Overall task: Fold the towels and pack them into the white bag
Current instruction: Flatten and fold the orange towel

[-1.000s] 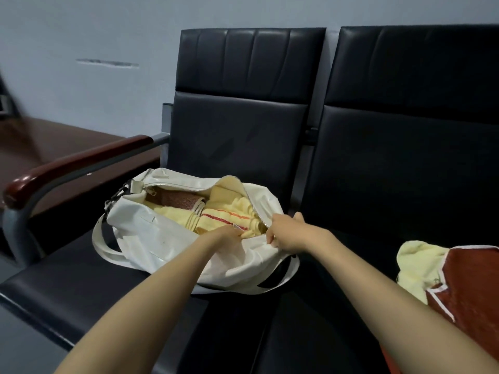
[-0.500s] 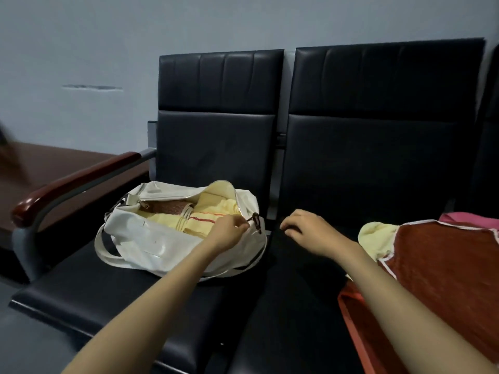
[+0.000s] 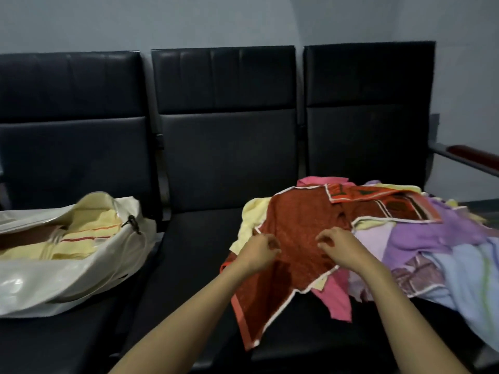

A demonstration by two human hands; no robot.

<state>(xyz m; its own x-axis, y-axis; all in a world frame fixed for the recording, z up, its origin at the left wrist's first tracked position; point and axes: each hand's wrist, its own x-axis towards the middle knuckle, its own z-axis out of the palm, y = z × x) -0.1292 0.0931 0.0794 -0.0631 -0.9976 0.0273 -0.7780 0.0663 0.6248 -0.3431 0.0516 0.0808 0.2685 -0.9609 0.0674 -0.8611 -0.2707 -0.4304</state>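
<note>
Rust-red towel is pinched by the left hand and right hand, arms outstretched, fingers curled, with the white bag to their left.

rumpled red towel beside open white bag

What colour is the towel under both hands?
Rust-red towel with white edging, under the left hand and right hand; head view shows it best.
</note>
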